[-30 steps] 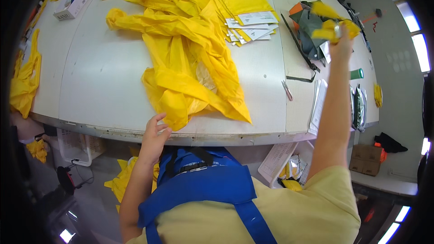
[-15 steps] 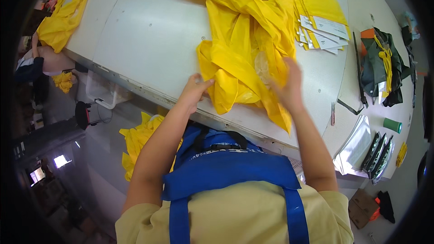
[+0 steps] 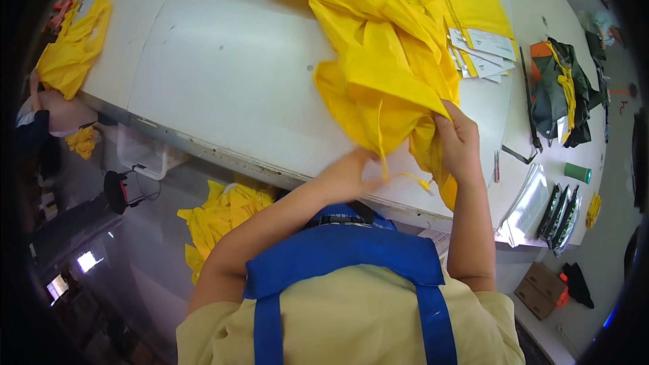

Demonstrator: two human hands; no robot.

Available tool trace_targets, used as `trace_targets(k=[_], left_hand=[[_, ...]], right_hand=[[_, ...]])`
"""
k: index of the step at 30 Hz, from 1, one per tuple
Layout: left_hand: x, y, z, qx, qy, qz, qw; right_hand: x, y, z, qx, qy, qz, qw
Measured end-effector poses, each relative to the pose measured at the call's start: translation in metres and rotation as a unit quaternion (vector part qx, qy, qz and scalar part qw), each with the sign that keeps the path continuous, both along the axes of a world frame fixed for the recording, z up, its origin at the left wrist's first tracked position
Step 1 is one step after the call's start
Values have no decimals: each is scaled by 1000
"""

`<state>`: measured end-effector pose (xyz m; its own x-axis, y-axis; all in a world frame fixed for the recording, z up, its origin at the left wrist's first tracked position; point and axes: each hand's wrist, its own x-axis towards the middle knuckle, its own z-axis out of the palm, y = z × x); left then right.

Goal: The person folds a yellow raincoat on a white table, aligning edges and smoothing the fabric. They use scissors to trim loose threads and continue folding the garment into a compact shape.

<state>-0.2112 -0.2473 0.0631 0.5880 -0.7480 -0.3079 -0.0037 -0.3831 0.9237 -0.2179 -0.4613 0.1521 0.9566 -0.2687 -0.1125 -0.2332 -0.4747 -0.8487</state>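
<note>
Partly blurred, left hand (image 3: 348, 172) and right hand (image 3: 460, 142) grip yellow fabric (image 3: 385, 74).

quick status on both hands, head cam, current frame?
Left hand: blurred, at the near edge of the yellow garment; grip cannot be told.
Right hand: closed on the yellow garment.

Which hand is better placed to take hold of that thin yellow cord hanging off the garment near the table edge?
Left, probably. The left hand sits right beside the cord at the table edge, though blurred. The right hand is already gripping the yellow garment fabric higher up.
</note>
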Motion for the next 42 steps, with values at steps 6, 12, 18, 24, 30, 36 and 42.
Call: trace_targets(k=[6, 12, 18, 24, 30, 36, 42], left_hand=[[61, 29, -33, -13, -333, 149, 931], [70, 81, 35, 13, 57, -10, 998], [87, 158, 1, -218, 531, 328, 750], [96, 101, -42, -378, 581, 349, 631], [66, 119, -55, -302, 529, 360, 707], [60, 116, -23, -552, 524, 251, 598], [79, 90, -4, -541, 555, 174, 607]], right_hand=[[1, -12, -11, -75, 134, 181, 971], [16, 1, -101, -243, 114, 121, 956], [127, 11, -161, -460, 171, 130, 861], [255, -40, -130, -407, 191, 96, 888], [122, 26, -79, -72, -126, 88, 985], [5, 79, -107, -178, -91, 244, 949], [-13, 96, -50, 437, -143, 4, 888]])
